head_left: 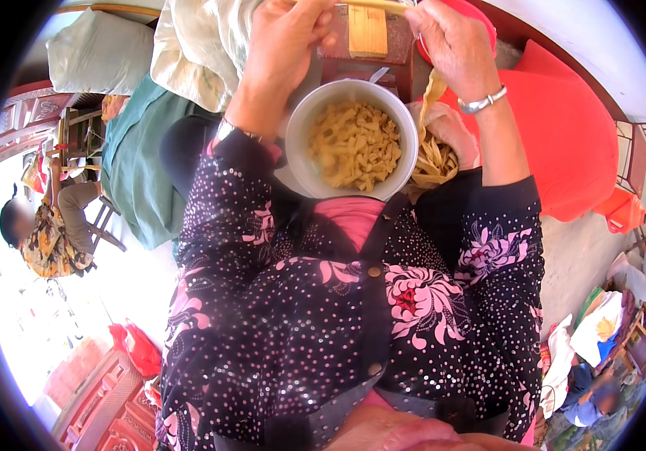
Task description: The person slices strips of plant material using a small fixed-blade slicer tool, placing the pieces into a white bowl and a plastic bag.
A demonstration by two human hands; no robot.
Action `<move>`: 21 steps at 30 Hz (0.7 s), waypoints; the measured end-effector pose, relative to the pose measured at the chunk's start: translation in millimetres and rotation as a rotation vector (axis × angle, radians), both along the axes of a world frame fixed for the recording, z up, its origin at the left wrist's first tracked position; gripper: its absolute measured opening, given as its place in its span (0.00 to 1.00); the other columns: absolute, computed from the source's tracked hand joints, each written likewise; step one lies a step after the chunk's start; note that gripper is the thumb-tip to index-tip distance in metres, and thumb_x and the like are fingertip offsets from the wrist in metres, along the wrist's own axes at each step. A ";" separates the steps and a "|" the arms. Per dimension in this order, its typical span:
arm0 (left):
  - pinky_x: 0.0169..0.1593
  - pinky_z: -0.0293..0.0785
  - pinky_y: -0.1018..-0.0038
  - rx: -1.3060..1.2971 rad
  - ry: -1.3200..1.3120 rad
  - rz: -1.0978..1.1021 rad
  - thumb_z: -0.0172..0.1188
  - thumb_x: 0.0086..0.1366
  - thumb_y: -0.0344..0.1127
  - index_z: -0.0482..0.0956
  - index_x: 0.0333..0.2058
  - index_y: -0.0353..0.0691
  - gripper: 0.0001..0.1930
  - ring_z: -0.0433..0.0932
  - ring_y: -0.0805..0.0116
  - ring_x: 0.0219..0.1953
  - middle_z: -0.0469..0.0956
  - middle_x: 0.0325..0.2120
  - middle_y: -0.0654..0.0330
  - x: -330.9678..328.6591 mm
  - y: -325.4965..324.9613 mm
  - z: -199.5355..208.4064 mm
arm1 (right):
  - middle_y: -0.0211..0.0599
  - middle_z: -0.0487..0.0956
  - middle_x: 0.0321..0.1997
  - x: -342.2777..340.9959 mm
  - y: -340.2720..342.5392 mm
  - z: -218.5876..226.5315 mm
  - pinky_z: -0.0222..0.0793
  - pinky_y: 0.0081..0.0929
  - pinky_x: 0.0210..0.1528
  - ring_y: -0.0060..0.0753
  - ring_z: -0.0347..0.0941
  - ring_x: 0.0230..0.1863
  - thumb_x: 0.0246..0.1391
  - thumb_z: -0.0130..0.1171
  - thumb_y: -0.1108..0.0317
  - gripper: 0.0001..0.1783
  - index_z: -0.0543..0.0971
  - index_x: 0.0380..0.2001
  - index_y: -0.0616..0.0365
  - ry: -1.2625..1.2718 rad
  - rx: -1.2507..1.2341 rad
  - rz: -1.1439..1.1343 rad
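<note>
A thin pale yellow strip (375, 4) runs between my two hands at the top edge; its kind is unclear. My left hand (289, 37) has its fingers curled at the strip's left end, partly cut off by the frame. My right hand (454, 49), with a silver bracelet at the wrist, pinches the right end. Below them a white bowl (294, 154) contains many short yellow-brown pieces (357, 146). To its right lies a bundle of long, limp yellow-brown strips (434, 161), one of which hangs just under my right hand.
A yellow wooden block (367, 31) sits on a dark red surface (402, 64) beyond the bowl. Red cloth (556, 135) spreads at the right, green cloth (143, 169) at the left. One person (56, 225) sits far left; another (590, 398) is at lower right.
</note>
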State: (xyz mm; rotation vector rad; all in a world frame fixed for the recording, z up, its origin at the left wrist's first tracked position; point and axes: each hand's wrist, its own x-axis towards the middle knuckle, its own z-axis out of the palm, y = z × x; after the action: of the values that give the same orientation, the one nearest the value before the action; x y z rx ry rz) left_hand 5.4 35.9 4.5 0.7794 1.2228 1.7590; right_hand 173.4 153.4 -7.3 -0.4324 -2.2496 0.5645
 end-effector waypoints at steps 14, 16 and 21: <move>0.18 0.61 0.84 -0.545 0.570 0.003 0.58 0.62 0.45 0.78 0.33 0.34 0.16 0.64 0.83 0.14 0.70 0.16 0.68 -4.4 -26.5 -30.2 | 0.42 0.73 0.16 19.5 -9.8 -46.5 0.65 0.38 0.23 0.49 0.72 0.22 0.59 0.49 0.53 0.15 0.74 0.29 0.53 -0.022 -0.237 -0.010; 0.18 0.62 0.85 -0.566 0.513 -0.132 0.57 0.62 0.48 0.76 0.38 0.33 0.20 0.65 0.82 0.13 0.72 0.17 0.66 14.9 -56.8 -32.8 | 0.41 0.73 0.16 24.9 -45.8 -29.8 0.65 0.37 0.22 0.47 0.73 0.22 0.58 0.51 0.54 0.14 0.73 0.29 0.52 -0.074 -0.315 0.033; 0.22 0.67 0.83 -0.633 0.466 -0.349 0.51 0.66 0.49 0.69 0.52 0.34 0.24 0.75 0.81 0.27 0.77 0.31 0.63 31.2 -125.1 -120.8 | 0.33 0.73 0.21 20.1 -125.0 -38.6 0.65 0.27 0.21 0.34 0.72 0.21 0.53 0.56 0.60 0.08 0.75 0.29 0.52 -0.052 -0.190 0.295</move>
State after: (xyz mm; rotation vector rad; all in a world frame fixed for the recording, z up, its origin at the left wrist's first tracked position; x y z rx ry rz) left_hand 36.6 -89.2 -116.3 0.9625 1.7052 0.8454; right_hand 193.5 28.4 -45.9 -0.2094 -2.3349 0.9337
